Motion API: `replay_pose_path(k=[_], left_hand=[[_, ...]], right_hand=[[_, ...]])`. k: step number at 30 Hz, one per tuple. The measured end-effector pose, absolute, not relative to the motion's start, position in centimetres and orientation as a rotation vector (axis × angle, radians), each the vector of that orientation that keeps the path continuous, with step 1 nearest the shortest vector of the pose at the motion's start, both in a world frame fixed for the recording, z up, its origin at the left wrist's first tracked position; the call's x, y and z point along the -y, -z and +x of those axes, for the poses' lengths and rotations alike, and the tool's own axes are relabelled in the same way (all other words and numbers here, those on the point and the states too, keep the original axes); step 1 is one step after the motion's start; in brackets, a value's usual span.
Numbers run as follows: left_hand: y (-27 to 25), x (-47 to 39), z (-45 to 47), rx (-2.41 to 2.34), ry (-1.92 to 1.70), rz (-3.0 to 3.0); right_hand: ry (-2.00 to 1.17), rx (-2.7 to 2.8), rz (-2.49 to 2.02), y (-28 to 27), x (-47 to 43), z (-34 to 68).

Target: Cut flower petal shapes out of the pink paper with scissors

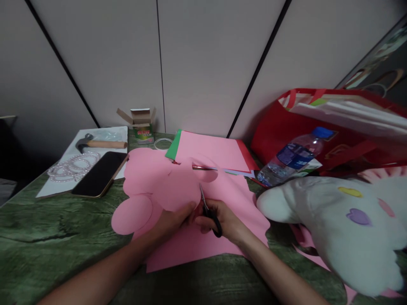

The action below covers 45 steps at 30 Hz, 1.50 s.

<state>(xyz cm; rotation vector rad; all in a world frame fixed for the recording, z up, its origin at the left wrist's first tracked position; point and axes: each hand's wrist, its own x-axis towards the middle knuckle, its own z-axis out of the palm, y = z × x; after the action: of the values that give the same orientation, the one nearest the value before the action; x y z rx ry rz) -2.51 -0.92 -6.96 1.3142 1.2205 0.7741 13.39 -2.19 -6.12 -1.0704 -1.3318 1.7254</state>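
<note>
Black-handled scissors point(212, 218) are in my right hand point(222, 216), its fingers wrapped round the handles. Their blades point up and away, along the edge of a rounded pink paper piece point(178, 186). My left hand point(181, 216) pinches the lower edge of that paper, close to the blades. A curved opening shows in the pink sheet just beyond the scissors. Beneath both hands lies a larger pink sheet point(187, 250) with a partly scalloped outline. To the left, a pink paper oval point(132, 214) rests near more round-edged pink paper point(143, 163).
A hammer point(101, 144), beaded loops point(74, 166) and a phone point(100, 173) lie at left. Behind are a small open box point(143, 127) and stacked coloured paper point(213, 148). At right are a water bottle point(291, 156), a red bag point(273, 123) and a white plush toy point(330, 220).
</note>
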Motion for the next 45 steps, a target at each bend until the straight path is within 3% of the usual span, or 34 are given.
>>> replay_pose_path(k=[45], left_hand=[[8.1, 0.6, -2.4, -1.030, -0.807, 1.137]], right_hand=[[-1.669, 1.343, -1.171, 7.5, 2.2, 13.2]])
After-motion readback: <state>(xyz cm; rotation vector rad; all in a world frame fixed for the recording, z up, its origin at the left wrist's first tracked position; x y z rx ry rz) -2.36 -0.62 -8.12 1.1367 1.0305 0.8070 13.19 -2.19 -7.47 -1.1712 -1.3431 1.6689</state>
